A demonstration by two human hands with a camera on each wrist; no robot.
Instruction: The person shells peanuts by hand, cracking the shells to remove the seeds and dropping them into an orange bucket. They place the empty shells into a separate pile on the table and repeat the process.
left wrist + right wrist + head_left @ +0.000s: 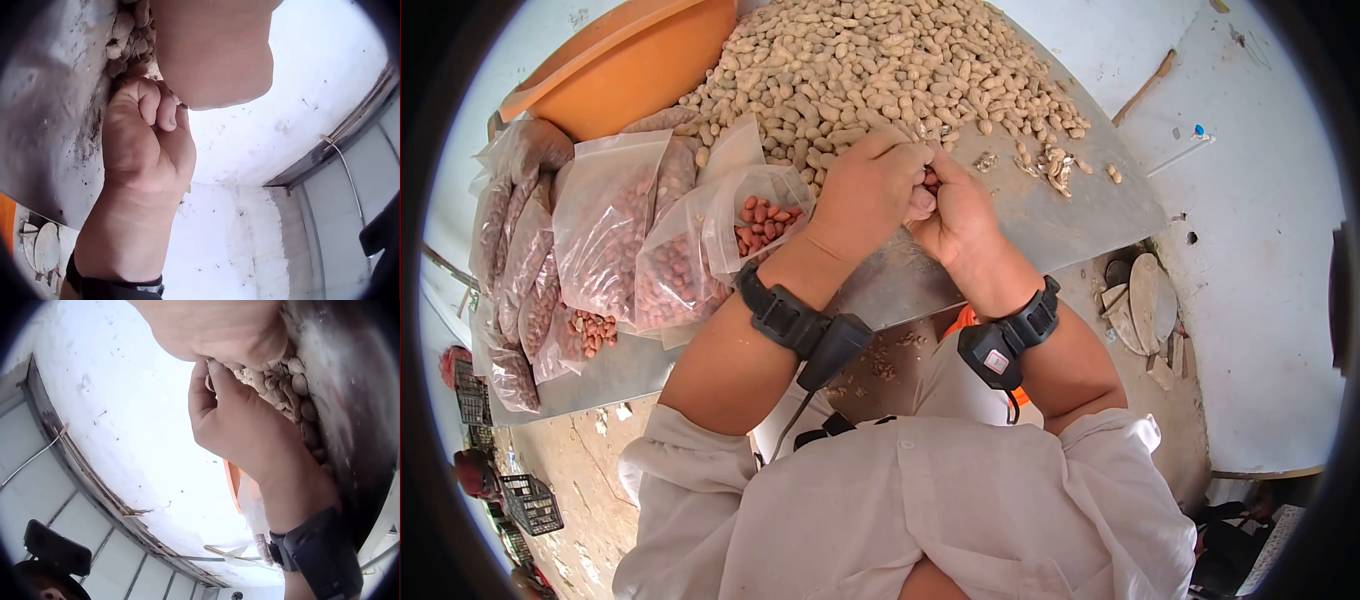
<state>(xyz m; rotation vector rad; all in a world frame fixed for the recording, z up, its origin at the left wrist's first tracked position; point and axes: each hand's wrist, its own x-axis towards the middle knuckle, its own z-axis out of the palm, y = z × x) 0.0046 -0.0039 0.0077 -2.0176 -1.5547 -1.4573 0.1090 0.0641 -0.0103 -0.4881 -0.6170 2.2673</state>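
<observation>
Both hands meet over the front edge of a heap of unshelled peanuts (870, 70). My left hand (865, 195) is bent inward, its thumb and forefinger pinching a small peanut at the right fingertips; the other hand largely covers it. In the right wrist view the left hand (234, 412) shows this pinch from the side. My right hand (962, 215) curls its fingers round several red peanut kernels (931, 180), partly hidden in the palm. In the left wrist view the right hand (147, 137) has its fingers folded in.
An orange basin (635, 75) stands at the back left. Clear bags of red kernels (605, 230) crowd the table's left side, with an open bag (760, 225) beside my left forearm. Broken shells (1057, 170) lie right of the heap on the metal tabletop (1080, 225).
</observation>
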